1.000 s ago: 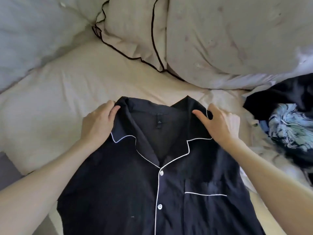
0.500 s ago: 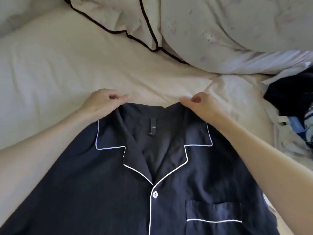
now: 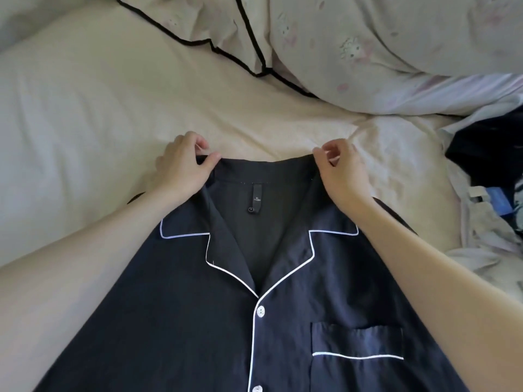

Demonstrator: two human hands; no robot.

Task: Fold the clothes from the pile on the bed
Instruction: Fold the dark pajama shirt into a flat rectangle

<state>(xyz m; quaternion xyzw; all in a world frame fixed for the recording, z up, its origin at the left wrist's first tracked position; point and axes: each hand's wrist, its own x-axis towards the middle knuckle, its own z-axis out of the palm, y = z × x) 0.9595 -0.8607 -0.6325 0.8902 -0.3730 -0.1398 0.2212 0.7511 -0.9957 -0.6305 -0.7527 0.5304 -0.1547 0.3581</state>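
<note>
Both hands have slid up to pinch the shirt (image 3: 198, 321) collar: left hand (image 3: 181, 168), right hand (image 3: 339, 171); uneven pulling could skew it on the bed (image 3: 99, 114).

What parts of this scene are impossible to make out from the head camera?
- Dark shirt: hem and lower buttons are cut off by the bottom edge; the sleeves lie under the forearms.
- Neck label: print too small to read.
- Clothes pile: cropped by the right edge, so its items can't be counted.
- Left hand and right hand: their fingertips curl out of sight at the collar.
</note>
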